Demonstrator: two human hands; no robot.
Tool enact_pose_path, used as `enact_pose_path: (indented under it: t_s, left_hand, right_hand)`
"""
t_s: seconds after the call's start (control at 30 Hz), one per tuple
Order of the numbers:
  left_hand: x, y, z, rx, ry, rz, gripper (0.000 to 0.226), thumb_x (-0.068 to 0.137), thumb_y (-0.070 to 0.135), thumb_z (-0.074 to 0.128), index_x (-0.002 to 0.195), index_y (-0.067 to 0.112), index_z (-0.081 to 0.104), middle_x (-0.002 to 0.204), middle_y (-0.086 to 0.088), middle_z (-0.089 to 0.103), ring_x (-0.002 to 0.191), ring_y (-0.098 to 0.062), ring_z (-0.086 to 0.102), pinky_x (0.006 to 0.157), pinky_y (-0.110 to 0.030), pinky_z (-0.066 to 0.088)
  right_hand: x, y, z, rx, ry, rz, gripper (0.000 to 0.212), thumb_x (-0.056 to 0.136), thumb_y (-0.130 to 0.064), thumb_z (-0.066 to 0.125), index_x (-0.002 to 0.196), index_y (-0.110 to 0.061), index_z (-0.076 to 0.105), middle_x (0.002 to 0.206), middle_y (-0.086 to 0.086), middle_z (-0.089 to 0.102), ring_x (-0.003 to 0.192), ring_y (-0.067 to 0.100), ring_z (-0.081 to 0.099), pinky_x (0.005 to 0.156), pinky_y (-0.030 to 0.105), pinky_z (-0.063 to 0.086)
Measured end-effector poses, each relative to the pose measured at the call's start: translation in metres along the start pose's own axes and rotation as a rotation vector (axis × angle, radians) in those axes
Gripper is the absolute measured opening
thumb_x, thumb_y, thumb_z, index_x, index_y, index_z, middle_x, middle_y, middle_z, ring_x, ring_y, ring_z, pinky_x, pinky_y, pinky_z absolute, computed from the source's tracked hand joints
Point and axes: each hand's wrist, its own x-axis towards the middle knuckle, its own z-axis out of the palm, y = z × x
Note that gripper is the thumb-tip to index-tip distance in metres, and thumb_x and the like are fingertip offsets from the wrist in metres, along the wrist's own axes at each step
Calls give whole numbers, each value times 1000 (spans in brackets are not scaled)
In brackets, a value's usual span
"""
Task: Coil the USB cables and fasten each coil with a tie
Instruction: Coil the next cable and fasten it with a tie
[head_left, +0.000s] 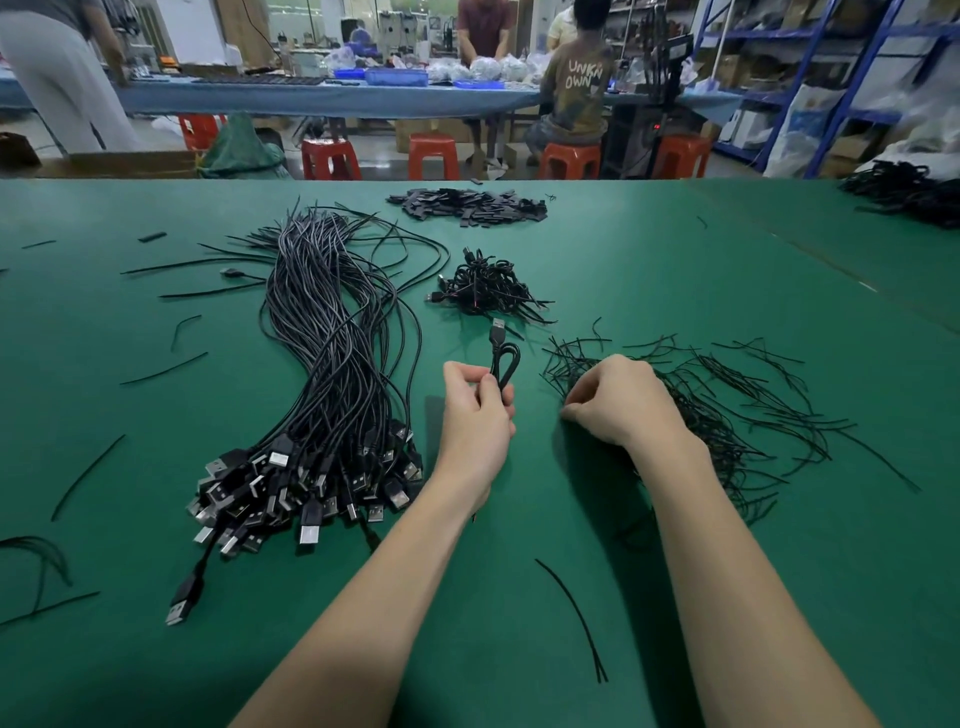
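My left hand (475, 410) grips a coiled black USB cable (505, 358); its loop and silver plug stick up above my fingers. My right hand (615, 402) rests with curled fingers on the left edge of a loose pile of thin black ties (727, 410); the fingertips are hidden, so whether they pinch a tie is unclear. A thick bundle of uncoiled USB cables (332, 364) lies to the left, plugs heaped toward me. A small heap of finished tied coils (485, 286) sits beyond my hands.
Stray ties lie scattered on the green table (623, 249), one long one near my right forearm (574, 618). A pile of flat black pieces (470, 205) is at the far edge, more cables at far right (909, 192). Beyond are red stools, a workbench and people.
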Motion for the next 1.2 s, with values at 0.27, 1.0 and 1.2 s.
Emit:
enact_pose_path:
  t_s: [0.27,1.0,1.2]
  left_hand:
    - [3,8,-1,-166,-5,-63,16,106,7,31,97,19,37,80,-1,53,47,-3,41,40,-16,28]
    - [18,6,-10,-111,-23,-70,16,105,9,32,95,20,37,79,-2,55,46,-1,43,41,-15,30]
    - [19,5,-11,-110,-26,-74,15,104,9,32,96,20,37,79,-2,55,46,-2,43,41,-15,30]
  right_hand:
    - [1,-4,2,-129,2,-64,13,92,-31,64,100,-27,73,107,4,71,101,31,65,81,34,52]
    - [3,-1,-4,476,166,4,8,87,-22,66,91,-28,69,79,-14,69,76,2,62,52,5,40]
    - [1,-1,-18,636,160,-3,11,85,-15,73,82,-25,77,67,-3,75,64,12,72,78,34,63]
